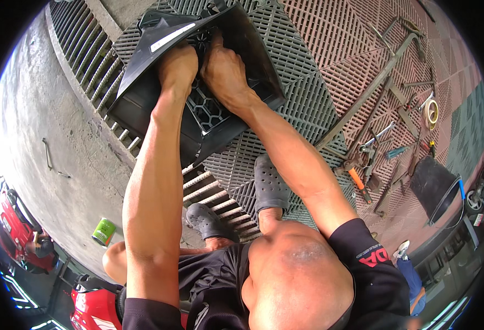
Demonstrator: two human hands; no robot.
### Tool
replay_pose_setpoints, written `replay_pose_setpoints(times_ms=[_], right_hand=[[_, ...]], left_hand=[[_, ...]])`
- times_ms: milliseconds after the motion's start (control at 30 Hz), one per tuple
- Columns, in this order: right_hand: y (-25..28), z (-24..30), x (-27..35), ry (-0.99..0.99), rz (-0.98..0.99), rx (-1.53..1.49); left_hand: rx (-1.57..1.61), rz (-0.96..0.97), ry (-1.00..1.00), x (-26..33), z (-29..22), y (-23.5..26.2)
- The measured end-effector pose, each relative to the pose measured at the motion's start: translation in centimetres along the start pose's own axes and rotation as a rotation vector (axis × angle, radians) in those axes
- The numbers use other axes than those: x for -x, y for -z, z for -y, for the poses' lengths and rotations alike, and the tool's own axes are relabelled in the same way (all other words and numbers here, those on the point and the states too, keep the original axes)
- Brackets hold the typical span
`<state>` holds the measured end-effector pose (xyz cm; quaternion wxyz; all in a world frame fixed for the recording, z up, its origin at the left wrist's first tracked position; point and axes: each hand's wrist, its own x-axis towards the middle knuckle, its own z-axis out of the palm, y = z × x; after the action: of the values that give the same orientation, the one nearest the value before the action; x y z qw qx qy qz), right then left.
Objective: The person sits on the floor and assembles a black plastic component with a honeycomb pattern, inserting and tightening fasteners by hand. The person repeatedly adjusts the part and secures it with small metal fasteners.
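A black plastic panel (pixel 157 118) with raised sides and a honeycomb grille (pixel 208 113) lies in front of me, a white label (pixel 171 37) on its upper left side. Both of my hands reach inside it, over its far end. My left hand (pixel 179 67) is curled at the foot of the labelled side; its fingertips are hidden. Beside it, my right hand (pixel 224 74) has the index finger stretched against the dark mesh while the other fingers curl in. Whatever small part lies under the fingers cannot be made out.
The panel rests on grey slatted floor tiles (pixel 302 104) beside a ribbed drain grate (pixel 96 66). Right of me lie a long metal bar (pixel 371 91), an orange-handled hammer (pixel 357 181), wrenches and a tape roll (pixel 431 111). A green can (pixel 104 231) stands at left; red motorcycles (pixel 19 228) are farther off.
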<state>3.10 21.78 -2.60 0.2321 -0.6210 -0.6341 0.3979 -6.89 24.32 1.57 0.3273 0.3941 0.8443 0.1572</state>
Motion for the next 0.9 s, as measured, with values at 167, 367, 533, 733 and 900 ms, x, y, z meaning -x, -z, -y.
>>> replay_pose_setpoints(times_ms=[167, 367, 533, 733, 900], right_hand=[[0.0, 1.0, -0.5, 0.030, 0.014, -0.011], [0.0, 0.5, -0.8, -0.023, 0.015, 0.020], [-0.1, 0.4, -0.7, -0.010, 0.031, 0.046], [-0.3, 0.2, -1.0, 0.005, 0.044, 0.051], [0.1, -0.3, -0.6, 0.051, 0.041, -0.025]], left_hand=[[0.399, -0.203, -0.194, -6.6, 4.8, -3.8], [0.460, -0.266, -0.189, -7.0, 4.3, -5.5], [0.224, -0.235, -0.231, -5.2, 4.0, -4.2], [-0.010, -0.166, -0.028, -0.9, 0.4, -0.9], [-0.300, 0.157, -0.031, 1.0, -0.3, 0.3]])
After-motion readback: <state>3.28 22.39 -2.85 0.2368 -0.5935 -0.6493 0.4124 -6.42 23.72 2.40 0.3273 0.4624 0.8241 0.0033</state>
